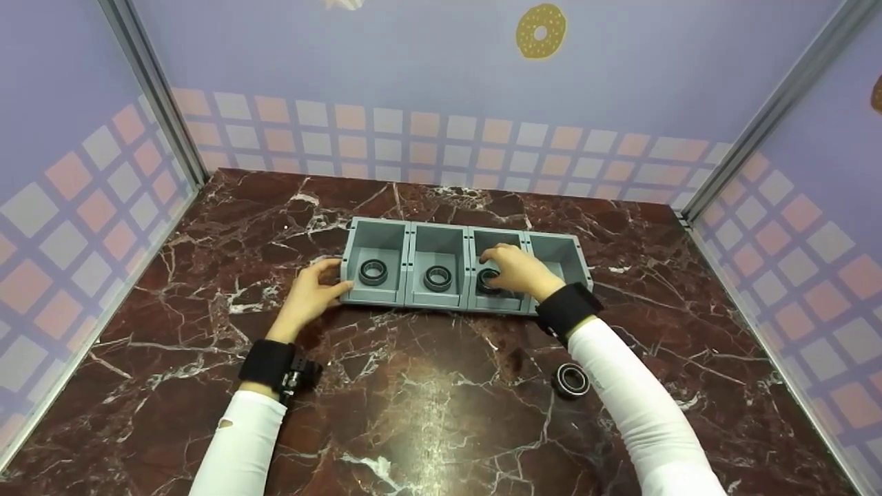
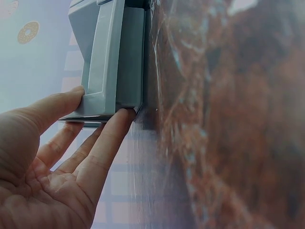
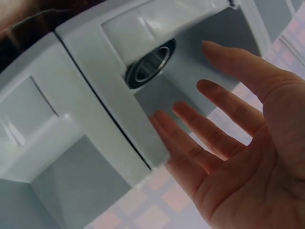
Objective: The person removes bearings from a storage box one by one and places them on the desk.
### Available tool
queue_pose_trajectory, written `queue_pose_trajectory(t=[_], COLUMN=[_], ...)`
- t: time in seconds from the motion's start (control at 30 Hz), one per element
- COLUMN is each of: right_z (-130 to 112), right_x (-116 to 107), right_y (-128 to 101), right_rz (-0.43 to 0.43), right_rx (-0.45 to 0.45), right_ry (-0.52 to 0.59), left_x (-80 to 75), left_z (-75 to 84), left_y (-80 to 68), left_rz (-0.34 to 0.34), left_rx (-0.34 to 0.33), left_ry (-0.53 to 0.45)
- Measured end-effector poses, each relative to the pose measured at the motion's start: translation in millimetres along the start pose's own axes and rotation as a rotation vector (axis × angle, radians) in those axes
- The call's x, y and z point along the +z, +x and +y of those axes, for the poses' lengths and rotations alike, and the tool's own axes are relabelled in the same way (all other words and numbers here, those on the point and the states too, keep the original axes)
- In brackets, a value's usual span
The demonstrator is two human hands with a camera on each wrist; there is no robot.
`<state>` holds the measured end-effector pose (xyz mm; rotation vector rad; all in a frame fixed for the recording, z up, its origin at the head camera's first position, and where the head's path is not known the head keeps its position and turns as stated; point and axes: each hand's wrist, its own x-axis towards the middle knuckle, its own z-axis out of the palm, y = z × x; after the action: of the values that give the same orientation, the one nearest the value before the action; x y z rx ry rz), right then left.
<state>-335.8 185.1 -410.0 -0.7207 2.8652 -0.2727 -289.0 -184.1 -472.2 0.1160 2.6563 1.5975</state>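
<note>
A row of joined grey parts bins (image 1: 441,301) lies across the table. My left hand (image 1: 313,293) grips its left end, thumb at the front rim and fingers against the outer end wall; the left wrist view shows this hold on the grey bin (image 2: 102,71) closely. My right hand (image 1: 518,269) reaches over the third bin, its fingers spread and apart from the black-rimmed ball bearing (image 3: 151,67) lying inside. In the head view the fingers partly cover that bearing (image 1: 486,281). One bearing (image 1: 373,272) lies in the first bin, another bearing (image 1: 437,278) in the second.
A loose bearing (image 1: 571,381) lies on the dark red marbled table (image 1: 427,399), beside the right forearm. The fourth bin (image 1: 557,253) is partly behind the right hand and wrist. Patterned panels (image 1: 441,83) enclose the table at the back and both sides.
</note>
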Motion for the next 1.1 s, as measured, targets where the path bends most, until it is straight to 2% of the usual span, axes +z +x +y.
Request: queue_pose_trajectory(t=[0.37,0.67,1.1], right_z=[3.5,4.4,1.6], right_x=[8.8,12.9,17.1], right_y=[9.1,15.4,18.6], right_rz=[0.017,-0.016,-0.012], right_rx=[-0.022,0.023,0.019], right_ry=[-0.03,-0.028,-0.045], left_x=[-0.4,-0.1,0.4], left_z=[2.4,1.2,1.4], left_y=[-3.2,-1.3,-1.8], left_rz=[-0.023,-0.016,-0.007], left_rx=[-0.008,-0.003,0.011], left_ry=[-0.018,-0.009,0.0])
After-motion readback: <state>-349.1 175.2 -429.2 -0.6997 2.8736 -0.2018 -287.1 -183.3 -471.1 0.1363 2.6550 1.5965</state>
